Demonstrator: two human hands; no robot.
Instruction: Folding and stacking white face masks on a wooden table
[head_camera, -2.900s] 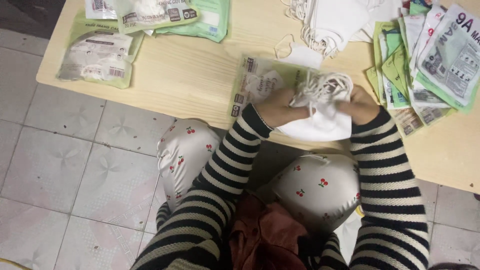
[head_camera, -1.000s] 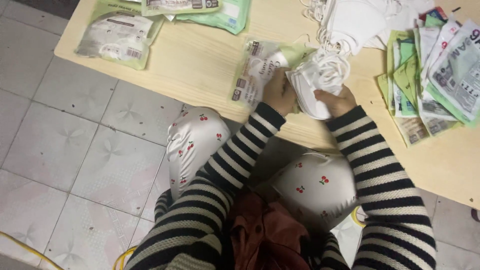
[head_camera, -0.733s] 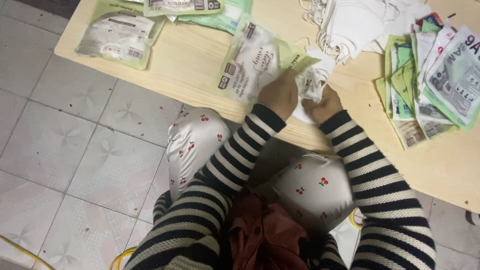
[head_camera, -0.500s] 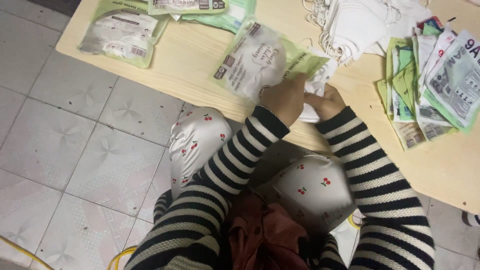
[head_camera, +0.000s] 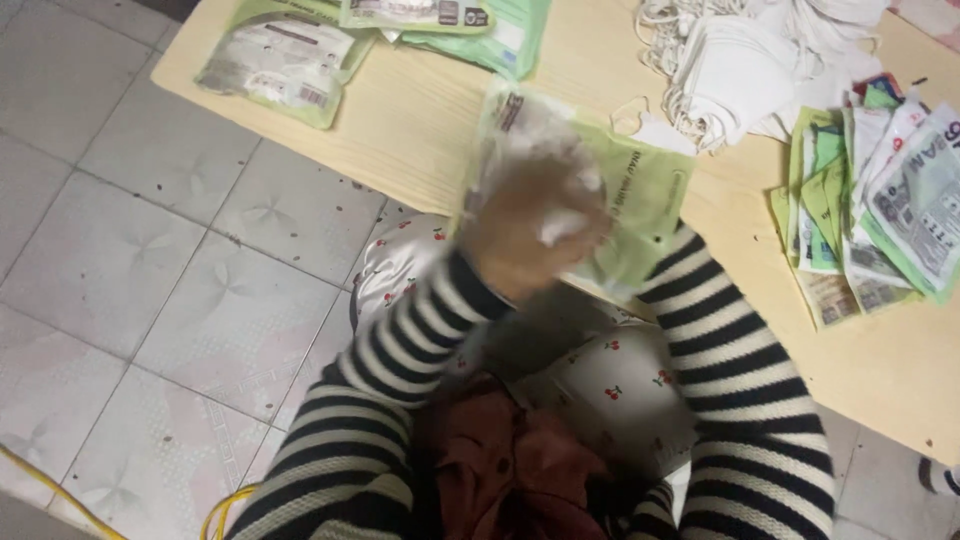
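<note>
Left hand (head_camera: 525, 235), motion-blurred, fingers closed on a green-and-clear plastic mask pouch (head_camera: 610, 190) raised above the pale wooden table's (head_camera: 420, 130) near edge. Right hand hidden behind pouch; its grip cannot be told.

We see a green and clear plastic pouch (head_camera: 610, 190) lifted up and tilted, its printed green part on the right and its clear part on the left. Through the clear part a white mask (head_camera: 545, 165) shows, folded and pressed inside. The left hand (head_camera: 525, 235) lies over the front of the pouch, lower left, blurred. The pouch stands just above and behind this hand. We cannot tell if the mask is fully inside.
</note>
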